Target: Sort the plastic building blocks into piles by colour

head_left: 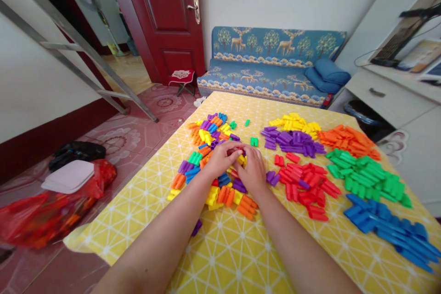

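Observation:
My left hand [222,160] and my right hand [252,169] meet over a mixed heap of small, tube-shaped plastic pieces [229,196]. Both have curled fingers, and the fingertips nearly touch. A bit of red plastic [236,150] shows between them, and yellow pieces [242,161] lie under the right thumb. The fingers hide most of what they grip. Orange, purple, blue, green and yellow pieces lie around the hands, many side by side in short rows. To the right of my right hand are a few purple pieces [273,178] and a red pile [303,181].
Sorted piles of purple [292,141], yellow [296,122], orange [349,141], green [368,174] and blue pieces [389,227] cover the table's right side. The yellow tablecloth [138,239] hangs near bags [51,213] on the floor. A blue sofa [262,71] stands beyond.

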`<action>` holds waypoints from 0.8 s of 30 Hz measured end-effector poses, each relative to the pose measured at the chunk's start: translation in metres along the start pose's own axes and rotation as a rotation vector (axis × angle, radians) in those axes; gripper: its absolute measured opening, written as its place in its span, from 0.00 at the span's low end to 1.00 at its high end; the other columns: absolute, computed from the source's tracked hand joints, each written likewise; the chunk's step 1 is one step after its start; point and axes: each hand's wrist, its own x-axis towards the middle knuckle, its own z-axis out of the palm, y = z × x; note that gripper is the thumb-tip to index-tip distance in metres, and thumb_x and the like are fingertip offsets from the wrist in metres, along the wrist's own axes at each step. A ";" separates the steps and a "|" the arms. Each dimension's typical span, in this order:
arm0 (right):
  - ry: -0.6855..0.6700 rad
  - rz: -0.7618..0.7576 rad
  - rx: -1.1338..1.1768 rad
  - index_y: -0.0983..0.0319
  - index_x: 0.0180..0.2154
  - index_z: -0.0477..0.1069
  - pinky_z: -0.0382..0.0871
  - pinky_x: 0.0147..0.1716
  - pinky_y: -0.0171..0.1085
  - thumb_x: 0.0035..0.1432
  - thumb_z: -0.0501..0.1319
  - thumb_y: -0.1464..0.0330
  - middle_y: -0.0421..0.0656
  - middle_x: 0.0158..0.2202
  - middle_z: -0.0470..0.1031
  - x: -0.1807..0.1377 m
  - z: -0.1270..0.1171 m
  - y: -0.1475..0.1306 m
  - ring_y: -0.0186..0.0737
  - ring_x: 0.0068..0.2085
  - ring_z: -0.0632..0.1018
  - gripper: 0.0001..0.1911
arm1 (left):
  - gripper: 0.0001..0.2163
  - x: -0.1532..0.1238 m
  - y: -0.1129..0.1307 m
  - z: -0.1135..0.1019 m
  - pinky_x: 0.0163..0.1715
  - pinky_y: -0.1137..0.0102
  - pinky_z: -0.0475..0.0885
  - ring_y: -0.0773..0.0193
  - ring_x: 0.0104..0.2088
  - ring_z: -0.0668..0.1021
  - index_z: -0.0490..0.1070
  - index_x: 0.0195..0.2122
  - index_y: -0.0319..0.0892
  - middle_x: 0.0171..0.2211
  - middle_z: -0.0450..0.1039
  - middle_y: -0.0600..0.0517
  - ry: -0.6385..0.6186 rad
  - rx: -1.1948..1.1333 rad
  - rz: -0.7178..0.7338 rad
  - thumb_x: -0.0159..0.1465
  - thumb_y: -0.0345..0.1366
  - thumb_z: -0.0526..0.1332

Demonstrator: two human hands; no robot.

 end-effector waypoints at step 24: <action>-0.027 0.010 -0.006 0.61 0.49 0.64 0.62 0.52 0.51 0.58 0.58 0.63 0.52 0.50 0.70 0.001 0.001 0.002 0.52 0.53 0.68 0.18 | 0.13 0.001 -0.006 0.000 0.44 0.67 0.72 0.58 0.42 0.77 0.76 0.47 0.40 0.43 0.77 0.46 -0.011 -0.022 -0.012 0.63 0.35 0.60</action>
